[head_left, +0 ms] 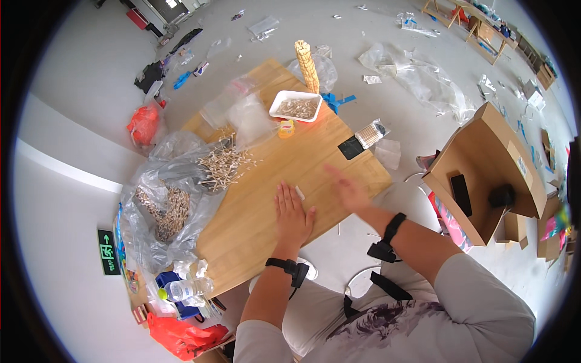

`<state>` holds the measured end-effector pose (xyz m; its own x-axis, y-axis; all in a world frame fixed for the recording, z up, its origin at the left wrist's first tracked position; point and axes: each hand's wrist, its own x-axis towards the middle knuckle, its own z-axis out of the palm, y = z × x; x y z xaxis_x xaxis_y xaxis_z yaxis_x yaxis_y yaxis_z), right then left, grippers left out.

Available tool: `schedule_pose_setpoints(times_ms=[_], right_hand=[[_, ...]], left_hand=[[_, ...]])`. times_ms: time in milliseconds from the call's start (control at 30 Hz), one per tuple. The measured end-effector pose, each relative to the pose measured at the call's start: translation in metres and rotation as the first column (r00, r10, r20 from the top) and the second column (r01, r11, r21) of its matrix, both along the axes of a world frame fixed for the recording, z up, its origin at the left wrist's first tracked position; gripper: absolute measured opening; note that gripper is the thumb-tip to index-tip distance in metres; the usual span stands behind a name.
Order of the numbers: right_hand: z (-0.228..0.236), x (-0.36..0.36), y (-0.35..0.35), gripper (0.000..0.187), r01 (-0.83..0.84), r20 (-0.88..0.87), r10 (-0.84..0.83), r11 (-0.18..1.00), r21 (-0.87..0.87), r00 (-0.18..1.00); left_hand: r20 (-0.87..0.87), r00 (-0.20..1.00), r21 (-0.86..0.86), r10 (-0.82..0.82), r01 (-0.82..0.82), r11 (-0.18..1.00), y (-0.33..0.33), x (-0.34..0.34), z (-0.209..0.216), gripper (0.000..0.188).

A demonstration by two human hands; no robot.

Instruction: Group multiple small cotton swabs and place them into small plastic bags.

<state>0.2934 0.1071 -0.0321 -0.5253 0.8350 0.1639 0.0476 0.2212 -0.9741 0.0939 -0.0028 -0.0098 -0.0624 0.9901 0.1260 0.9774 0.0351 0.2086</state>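
My left hand point(293, 213) lies flat on the wooden table point(272, 242) near its front edge, fingers stretched out and nothing in it. A small white piece point(300, 192) rests against its fingertips on the right side. Above the tabletop to the right is my right hand point(347, 190), smeared by motion, so its fingers cannot be made out clearly. Beyond it, at the right edge, a clear pack of cotton swabs point(370, 134) lies beside a black flat piece point(350, 147). Loose cotton swabs point(223, 164) are heaped at the left side.
A white tray point(273, 109) of swabs stands at the far end by a small yellow box point(286, 129) and a tall tan bundle point(307, 68). Clear plastic bags point(250, 124) cover the far left. A water bottle point(189, 289) lies near left; an open cardboard box point(478, 142) is at right.
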Motion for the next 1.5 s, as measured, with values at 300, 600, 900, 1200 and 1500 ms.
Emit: schedule_pose_setpoints(times_ms=[300,600,900,1200,1500], right_hand=[[-0.006,0.099,0.104,0.053,0.493,-0.275,-0.913,0.395,-0.775,0.300],[-0.003,0.067,0.129,0.053,0.024,-0.359,-0.676,0.487,-0.873,0.643],[0.000,0.055,0.146,0.035,-0.125,-0.495,-0.605,0.548,-0.827,0.623],[0.003,0.056,0.156,0.025,-0.264,-0.472,-0.693,0.392,-0.881,0.545],[0.001,0.056,0.156,0.018,-0.319,-0.413,-0.734,0.277,-0.907,0.539]], left_hand=[[-0.006,1.000,-0.061,-0.002,0.001,0.998,0.000,-0.005,0.000,0.086],[0.034,0.999,-0.098,-0.029,0.033,0.995,0.067,0.059,0.005,0.091],[0.050,0.993,-0.067,-0.104,0.108,0.992,0.133,0.118,0.002,0.095],[0.028,0.996,-0.105,-0.087,0.089,0.990,0.152,0.132,0.004,0.096],[0.048,0.992,-0.078,-0.115,0.118,0.990,0.170,0.141,0.002,0.096]])
